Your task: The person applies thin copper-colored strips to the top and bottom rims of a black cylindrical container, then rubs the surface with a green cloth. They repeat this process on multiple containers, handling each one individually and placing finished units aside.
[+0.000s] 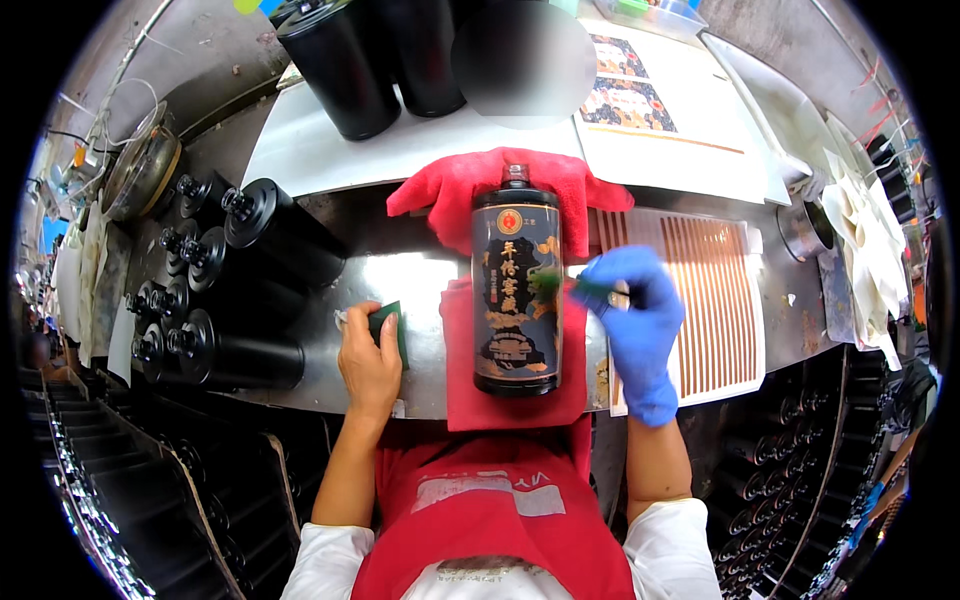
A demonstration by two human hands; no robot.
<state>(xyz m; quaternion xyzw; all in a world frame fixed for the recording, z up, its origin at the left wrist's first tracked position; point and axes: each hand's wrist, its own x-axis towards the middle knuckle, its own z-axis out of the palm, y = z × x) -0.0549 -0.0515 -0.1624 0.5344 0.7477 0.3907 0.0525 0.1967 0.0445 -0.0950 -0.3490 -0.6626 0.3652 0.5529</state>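
A black bottle (481, 290) with a clear glass neck lies on red cloth (463, 350), its neck pointing away from me. Its dark label (518, 270) carries gold and orange decoration and faces up. My gloved right hand (643, 335) is closed round a slim green-handled tool (597, 290). The tool's tip is smeared by motion over the label's right side; whether it touches cannot be told. My bare left hand (368, 370), left of the bottle, pinches a flat dark green scraper-like piece (403, 345), held upright and apart from the bottle.
Several black bottles (285, 235) lie along the metal bench at left. Larger black cylinders (340, 70) stand at the back. A sheet of brown strips (715, 310) lies at right, with printed label sheets (630, 105) beyond. White cloths (862, 240) hang at far right. Racks of bottles (770, 460) stand below.
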